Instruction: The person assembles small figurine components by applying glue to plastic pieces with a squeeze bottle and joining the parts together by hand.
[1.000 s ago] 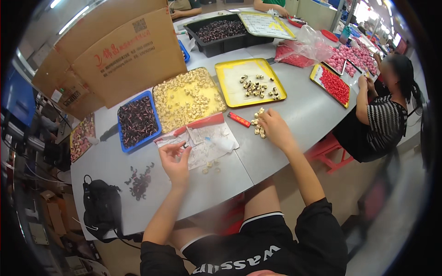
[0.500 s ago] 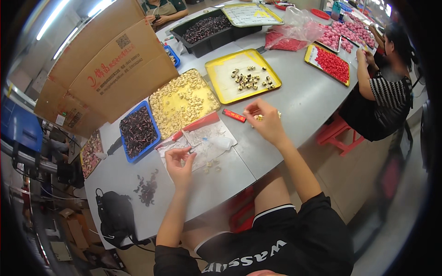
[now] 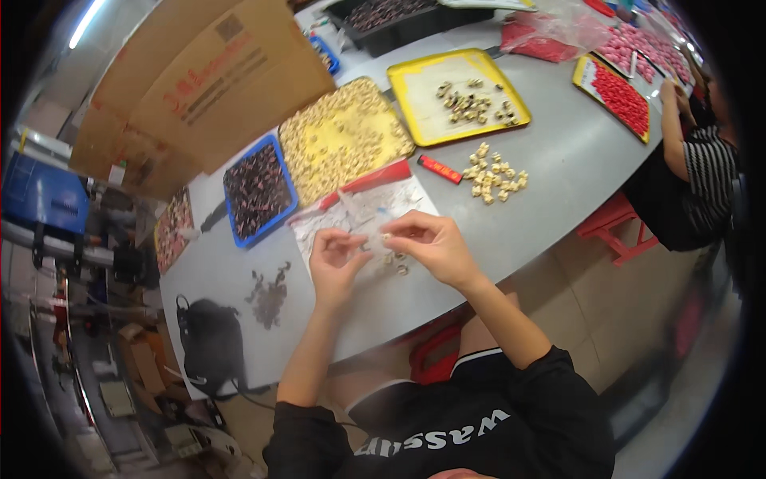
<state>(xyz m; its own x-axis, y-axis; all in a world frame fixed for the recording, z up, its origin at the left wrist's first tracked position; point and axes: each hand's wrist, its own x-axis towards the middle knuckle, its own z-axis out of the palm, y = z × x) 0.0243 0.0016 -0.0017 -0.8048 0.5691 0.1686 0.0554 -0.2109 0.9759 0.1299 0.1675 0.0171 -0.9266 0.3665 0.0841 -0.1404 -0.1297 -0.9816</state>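
My left hand (image 3: 337, 262) and my right hand (image 3: 435, 246) face each other above a white sheet (image 3: 361, 223) on the table. A small cream-coloured piece (image 3: 387, 238) sits pinched between my right thumb and fingers. The left fingertips are also closed; what they hold is too small to make out. Under my right hand a few small cream-and-dark pieces (image 3: 401, 268) lie on the table. Loose cream pieces (image 3: 500, 177) are heaped beyond it, beside a red stick-shaped packet (image 3: 440, 169). To the left lies a small pile of dark curved pieces (image 3: 269, 299).
Beyond the sheet are a tray of cream pieces (image 3: 319, 152), a yellow-rimmed tray (image 3: 415, 88) with cream-and-dark pieces and a blue tray (image 3: 229, 209) of dark pieces. A cardboard box (image 3: 199, 96) stands far left, a black bag (image 3: 211, 343) near left. Another person (image 3: 702, 176) sits at right.
My right hand has come left and nearer from the heap of loose cream pieces, bringing one to my left hand. My left hand stays over the sheet. The view has shifted.
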